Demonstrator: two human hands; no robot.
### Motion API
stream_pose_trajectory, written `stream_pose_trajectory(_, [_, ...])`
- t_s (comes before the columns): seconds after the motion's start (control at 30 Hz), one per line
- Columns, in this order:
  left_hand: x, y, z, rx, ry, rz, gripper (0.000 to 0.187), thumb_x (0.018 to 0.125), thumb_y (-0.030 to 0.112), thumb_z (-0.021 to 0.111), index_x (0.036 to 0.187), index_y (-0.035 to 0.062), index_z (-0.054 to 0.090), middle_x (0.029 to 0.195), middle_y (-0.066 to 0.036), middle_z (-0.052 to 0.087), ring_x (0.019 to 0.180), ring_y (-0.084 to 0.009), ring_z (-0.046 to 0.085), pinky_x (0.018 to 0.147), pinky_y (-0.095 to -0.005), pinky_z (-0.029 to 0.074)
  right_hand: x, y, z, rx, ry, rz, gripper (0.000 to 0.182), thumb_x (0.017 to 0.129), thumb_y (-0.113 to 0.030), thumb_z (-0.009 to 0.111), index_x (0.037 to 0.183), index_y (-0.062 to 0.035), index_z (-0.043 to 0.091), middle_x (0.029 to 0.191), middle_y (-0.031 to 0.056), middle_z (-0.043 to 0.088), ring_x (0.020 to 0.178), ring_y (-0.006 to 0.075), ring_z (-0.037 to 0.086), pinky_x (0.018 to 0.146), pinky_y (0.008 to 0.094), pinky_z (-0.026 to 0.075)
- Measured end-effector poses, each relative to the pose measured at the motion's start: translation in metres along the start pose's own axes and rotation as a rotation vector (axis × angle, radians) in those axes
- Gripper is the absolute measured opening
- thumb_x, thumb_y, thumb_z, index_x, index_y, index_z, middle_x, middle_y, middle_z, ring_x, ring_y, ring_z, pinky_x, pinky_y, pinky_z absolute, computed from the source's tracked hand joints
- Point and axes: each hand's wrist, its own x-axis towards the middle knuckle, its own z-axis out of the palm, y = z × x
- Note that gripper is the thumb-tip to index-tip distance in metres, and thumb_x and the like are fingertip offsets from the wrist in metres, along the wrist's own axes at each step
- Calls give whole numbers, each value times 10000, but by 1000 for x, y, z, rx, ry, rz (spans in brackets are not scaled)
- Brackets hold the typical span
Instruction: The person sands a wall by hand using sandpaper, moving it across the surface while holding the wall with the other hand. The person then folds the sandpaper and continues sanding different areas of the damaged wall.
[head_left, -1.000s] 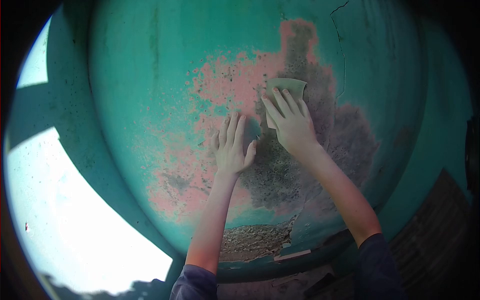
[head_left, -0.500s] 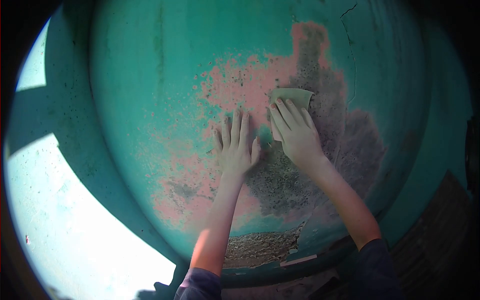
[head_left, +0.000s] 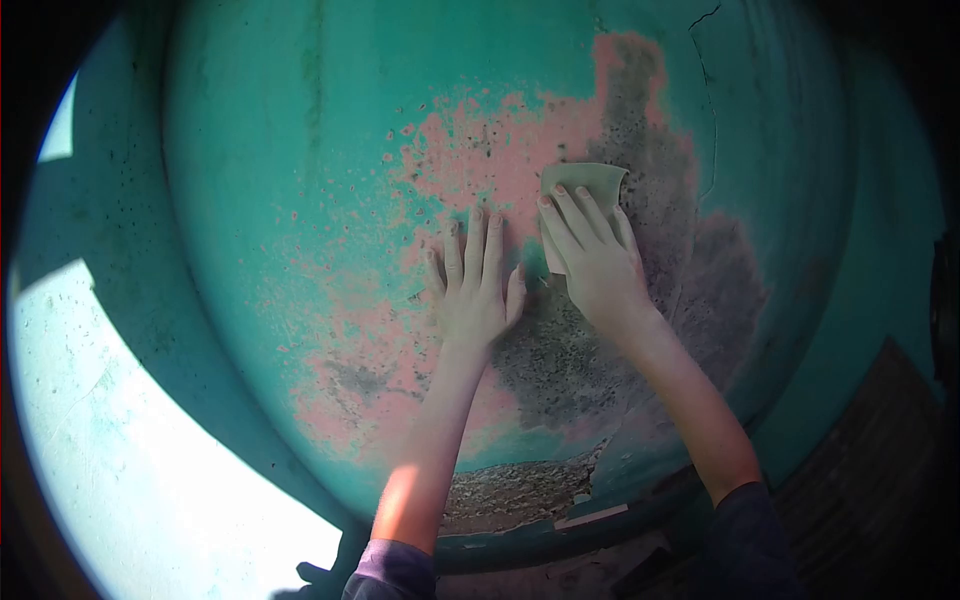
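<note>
My right hand (head_left: 603, 268) presses a greyish, slightly curled sheet of sandpaper (head_left: 600, 178) flat against a curved, worn green wall (head_left: 270, 130). Its fingers lie over the sheet, whose top edge and left side stick out past them. Lower and to the left, my left hand (head_left: 474, 295) rests flat on the wall with fingers stretched and thumb apart, holding nothing. Around both hands the green paint is worn through to a pink layer (head_left: 470, 150) and a dark grey, pitted patch (head_left: 560, 370).
A thin crack (head_left: 712, 130) runs down the wall at the upper right. Below my hands, a strip of rough bare masonry (head_left: 520, 492) shows above a ledge (head_left: 500, 548). Bright sunlight falls on the surface at left (head_left: 150, 460).
The view has shifted slightly. My right hand and the sandpaper sit a touch higher in view, the fingers a little more spread. My left hand stays flat in nearly the same spot.
</note>
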Motion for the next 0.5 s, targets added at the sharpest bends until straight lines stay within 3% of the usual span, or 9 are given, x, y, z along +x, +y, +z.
stream_pose_trajectory(0.27, [0, -1, 1, 10, 12, 6, 666, 992, 386, 507, 1600, 151, 373, 1662, -80, 352, 1516, -348, 328, 1234, -566, 156, -35, 5, 2, -16, -41, 50, 658, 910, -104, 582, 1551, -155, 442, 1613, 69, 412, 1465, 298, 411, 1161, 546, 345])
stream_pose_trajectory(0.5, [-1, -1, 1, 30, -9, 7, 652, 1007, 397, 480, 1604, 158, 371, 1669, -81, 336, 1533, -345, 299, 1238, -577, 142, -74, 18, 13, 27, -84, 202, 682, 928, -108, 556, 1586, -129, 380, 1631, 111, 370, 1486, 359, 366, 1171, 559, 328])
